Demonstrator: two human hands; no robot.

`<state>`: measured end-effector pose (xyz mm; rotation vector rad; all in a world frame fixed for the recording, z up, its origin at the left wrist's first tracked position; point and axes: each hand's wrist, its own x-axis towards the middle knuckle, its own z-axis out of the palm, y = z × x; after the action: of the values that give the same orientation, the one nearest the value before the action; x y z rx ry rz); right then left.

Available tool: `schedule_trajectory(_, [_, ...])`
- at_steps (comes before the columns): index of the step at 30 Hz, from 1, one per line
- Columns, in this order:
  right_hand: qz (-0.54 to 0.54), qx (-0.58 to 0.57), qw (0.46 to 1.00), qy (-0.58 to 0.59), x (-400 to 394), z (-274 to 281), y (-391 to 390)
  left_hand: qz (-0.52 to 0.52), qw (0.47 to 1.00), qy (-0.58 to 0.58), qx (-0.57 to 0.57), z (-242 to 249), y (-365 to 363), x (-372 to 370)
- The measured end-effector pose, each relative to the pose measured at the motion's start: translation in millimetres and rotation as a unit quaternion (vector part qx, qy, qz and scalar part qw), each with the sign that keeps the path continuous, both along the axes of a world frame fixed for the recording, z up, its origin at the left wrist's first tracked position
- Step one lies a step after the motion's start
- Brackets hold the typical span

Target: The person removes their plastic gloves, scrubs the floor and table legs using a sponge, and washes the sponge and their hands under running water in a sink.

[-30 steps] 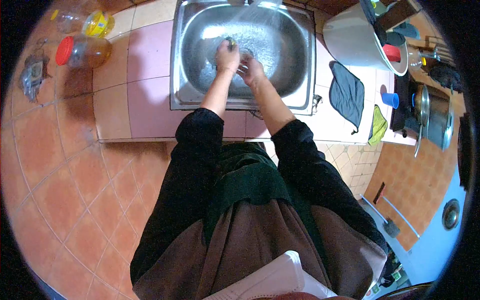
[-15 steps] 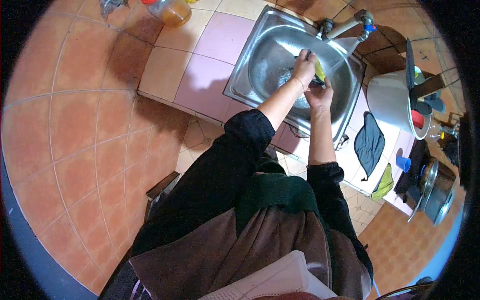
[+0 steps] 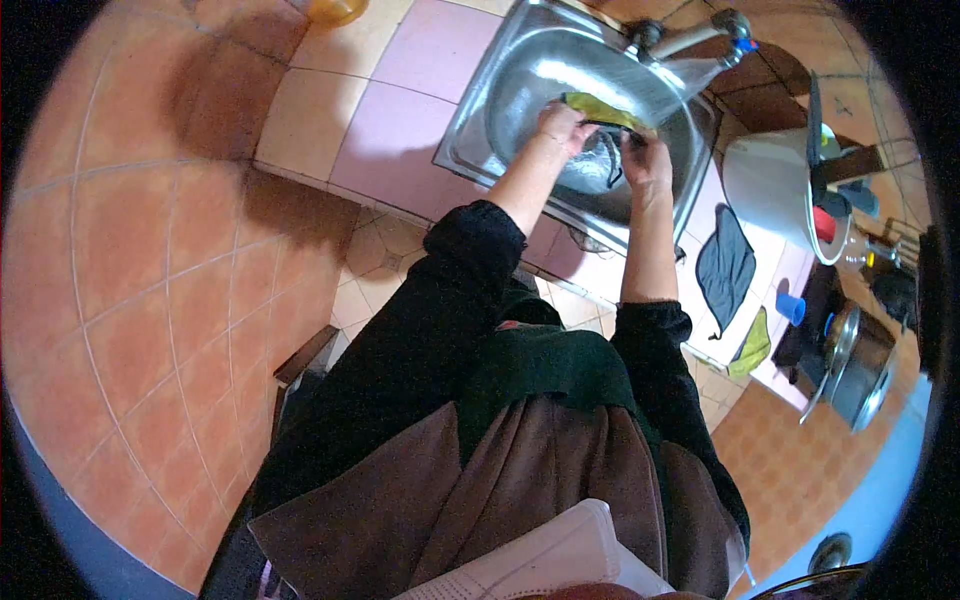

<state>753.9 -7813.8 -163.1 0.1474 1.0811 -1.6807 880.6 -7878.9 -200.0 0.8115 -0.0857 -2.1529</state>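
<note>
Over the metal sink (image 3: 456, 135) I hold a yellow-green cloth face mask (image 3: 592, 106) with dark edging, stretched between both hands. My left hand (image 3: 563, 127) is closed on its left end. At the other end my right hand (image 3: 646, 160) grips it, fingers curled round the edge. A dark strap hangs below the mask between the hands. Water sprays from the faucet (image 3: 705, 32) down toward the right end of the cloth. Part of the mask is hidden by my fingers.
Right of the sink lie a dark grey cloth mask (image 3: 726, 265) and another yellow-green cloth (image 3: 750, 345). Beyond them stand a white bucket (image 3: 768, 180), a blue cup (image 3: 791, 307) and a metal pot (image 3: 865, 370). A container of amber liquid (image 3: 338, 10) is at the top left.
My hands have moved apart, the left one to the left and the right one slightly right. The mask, bunched upright before, is now spread sideways between them. The whole view has shifted slightly.
</note>
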Motion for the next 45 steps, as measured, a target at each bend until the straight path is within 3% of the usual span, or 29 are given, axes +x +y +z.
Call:
schedule_trajectory(4, [0.024,0.06,0.998,0.027,-0.9,5.4,-2.1,0.018,0.999,0.026,0.039,11.1,13.1,8.1])
schedule_trajectory(7, [0.069,0.032,0.996,0.045,-10.0,-0.5,-3.9,0.019,0.998,0.047,0.048,11.8,17.5,12.3])
schedule_trajectory(12, [0.094,0.0,0.993,0.069,-5.0,19.2,-13.7,0.036,0.982,0.094,0.162,12.9,20.3,17.3])
schedule_trajectory(18, [0.078,0.007,0.996,0.049,-5.1,15.6,-21.5,-0.018,0.995,0.059,0.083,-6.1,21.7,3.6])
schedule_trajectory(22, [0.042,-0.02,0.998,0.039,-21.8,-3.9,-23.8,-0.07,0.99,-0.033,0.116,-7.9,23.6,8.5])
schedule_trajectory(28, [0.07,0.015,0.987,0.144,25.8,53.3,-13.5,-0.088,0.989,0.011,0.12,-12.3,28.4,19.1])
schedule_trajectory(32, [0.062,-0.056,0.991,0.102,11.0,26.1,-15.5,-0.045,0.991,0.081,0.097,10.5,28.2,25.1])
schedule_trajectory(34, [0.054,-0.012,0.993,0.101,6.9,21.7,-13.7,-0.041,0.994,0.064,0.081,18.2,25.5,26.6])
schedule_trajectory(36, [0.027,-0.023,0.999,0.004,9.8,30.4,-10.6,-0.052,0.995,0.059,0.067,7.3,20.5,28.2])
schedule_trajectory(37, [0.02,-0.019,0.998,0.062,13.2,33.8,-7.5,-0.06,0.996,0.052,0.051,1.7,20.0,29.7])
schedule_trajectory(41, [-0.017,-0.053,0.998,-0.022,6.0,30.4,1.8,-0.003,0.997,0.042,0.059,10.3,14.3,33.7])
schedule_trajectory(45, [0.001,-0.063,0.998,0.015,1.8,24.0,5.8,0.028,0.997,0.052,0.042,14.9,5.4,38.6])
